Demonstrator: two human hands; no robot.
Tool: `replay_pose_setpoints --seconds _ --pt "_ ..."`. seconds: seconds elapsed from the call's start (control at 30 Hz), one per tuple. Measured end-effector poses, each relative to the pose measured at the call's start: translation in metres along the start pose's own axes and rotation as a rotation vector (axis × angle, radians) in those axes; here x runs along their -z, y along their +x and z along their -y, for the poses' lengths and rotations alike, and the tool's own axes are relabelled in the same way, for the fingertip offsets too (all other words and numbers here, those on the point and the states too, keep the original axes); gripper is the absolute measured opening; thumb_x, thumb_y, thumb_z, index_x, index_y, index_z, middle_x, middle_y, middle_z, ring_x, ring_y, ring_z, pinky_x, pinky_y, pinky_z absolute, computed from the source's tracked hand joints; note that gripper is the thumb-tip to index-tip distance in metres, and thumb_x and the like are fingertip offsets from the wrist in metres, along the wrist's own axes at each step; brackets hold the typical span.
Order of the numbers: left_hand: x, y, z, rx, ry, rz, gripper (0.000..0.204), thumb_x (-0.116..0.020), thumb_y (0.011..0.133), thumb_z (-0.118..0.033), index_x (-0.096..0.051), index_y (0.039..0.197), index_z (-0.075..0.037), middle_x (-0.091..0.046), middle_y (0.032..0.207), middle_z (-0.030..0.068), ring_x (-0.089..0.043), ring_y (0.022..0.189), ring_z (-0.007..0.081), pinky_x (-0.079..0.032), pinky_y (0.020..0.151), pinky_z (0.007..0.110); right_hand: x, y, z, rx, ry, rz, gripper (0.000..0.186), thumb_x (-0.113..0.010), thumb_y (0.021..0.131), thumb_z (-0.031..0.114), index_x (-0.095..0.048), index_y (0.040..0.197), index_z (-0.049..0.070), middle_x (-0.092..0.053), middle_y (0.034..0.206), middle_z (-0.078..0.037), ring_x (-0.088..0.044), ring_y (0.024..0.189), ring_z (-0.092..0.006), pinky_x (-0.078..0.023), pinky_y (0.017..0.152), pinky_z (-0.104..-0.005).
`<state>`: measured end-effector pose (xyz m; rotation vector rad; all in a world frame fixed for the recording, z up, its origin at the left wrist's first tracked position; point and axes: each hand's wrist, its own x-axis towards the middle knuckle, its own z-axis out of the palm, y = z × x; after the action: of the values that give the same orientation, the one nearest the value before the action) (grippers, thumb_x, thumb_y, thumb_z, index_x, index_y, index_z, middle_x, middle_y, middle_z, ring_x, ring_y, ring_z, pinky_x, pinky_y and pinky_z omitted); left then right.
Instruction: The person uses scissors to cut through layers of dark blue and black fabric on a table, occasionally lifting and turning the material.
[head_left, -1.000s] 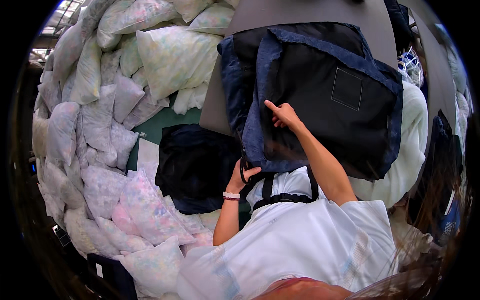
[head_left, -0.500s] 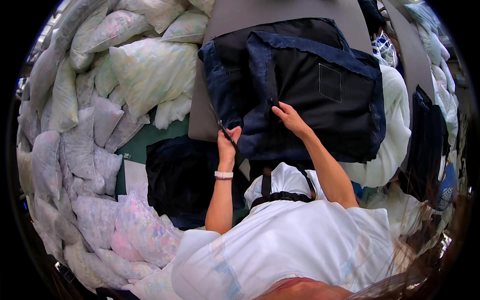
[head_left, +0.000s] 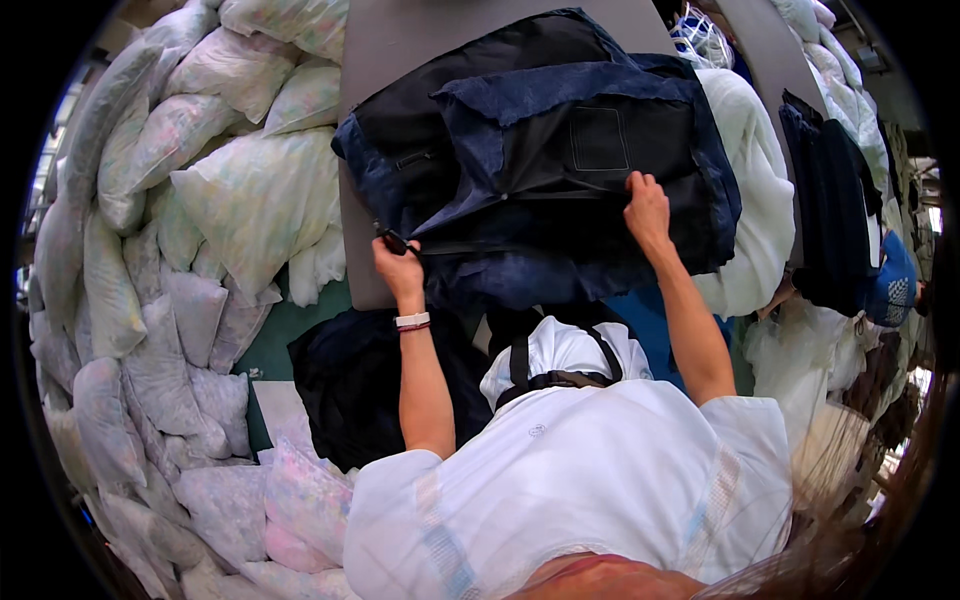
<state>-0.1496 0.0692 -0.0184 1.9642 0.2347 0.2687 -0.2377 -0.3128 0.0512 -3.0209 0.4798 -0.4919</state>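
A large black and navy sewn fabric piece [head_left: 540, 150], with frayed seam edges and a stitched rectangle, is spread over the grey table. At its lower left edge my left hand [head_left: 400, 272] is closed around small black thread snips [head_left: 394, 240], whose pointed end faces up and away. The fingers of that hand are also close to the fabric's edge; whether they pinch it is hidden. Further right, my right hand [head_left: 648, 210] has its fingers pressed together on the black fabric, below the stitched rectangle. The near edge of the fabric hangs toward my lap.
Pale, speckled stuffed pillows [head_left: 260, 190] are piled along the left. A dark fabric heap [head_left: 370, 385] lies beside my left forearm. White material [head_left: 745, 190] bulges at the right of the grey table [head_left: 400, 50]. Dark folded cloth [head_left: 825, 200] hangs further right.
My right hand has moved right and slightly nearer along the fabric, drawing the near fold out straighter. My left hand, still with the snips, has shifted left. The whole view has shifted a little.
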Motion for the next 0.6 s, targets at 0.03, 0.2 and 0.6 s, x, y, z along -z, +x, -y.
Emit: replay_pose_setpoints --seconds 0.03,0.2,0.6 --pt "0.011 0.002 0.005 -0.011 0.027 -0.023 0.024 -0.067 0.068 0.0 -0.047 0.081 0.001 -0.051 0.065 0.0073 -0.051 0.06 0.0167 -0.043 0.059 0.031 0.006 -0.007 -0.025 -0.023 -0.077 -0.017 0.02 -0.058 0.068 0.001 -0.051 0.085 0.009 -0.053 0.083 -0.011 -0.056 0.076 -0.0327 -0.046 0.066 -0.0451" --pt "0.038 -0.011 -0.013 0.004 0.113 0.181 0.032 -0.074 0.068 -0.004 -0.049 0.088 -0.001 -0.058 0.083 0.0079 -0.055 0.075 0.0186 -0.046 0.067 0.031 0.037 -0.001 -0.076 -0.46 0.315 0.042 0.019 -0.054 0.081 0.012 -0.059 0.097 0.003 -0.062 0.076 -0.015 -0.061 0.068 -0.0294 -0.047 0.062 -0.0384" --pt "-0.132 -0.039 -0.22 -0.404 -0.419 0.631 0.027 -0.071 0.076 -0.003 -0.046 0.086 -0.006 -0.049 0.075 -0.0001 -0.05 0.071 0.0098 -0.042 0.065 0.023 0.115 -0.01 0.076 -0.198 1.474 -0.131 0.011 -0.051 0.088 0.004 -0.058 0.095 -0.001 -0.057 0.069 -0.005 -0.056 0.063 -0.0112 -0.046 0.061 -0.0234"
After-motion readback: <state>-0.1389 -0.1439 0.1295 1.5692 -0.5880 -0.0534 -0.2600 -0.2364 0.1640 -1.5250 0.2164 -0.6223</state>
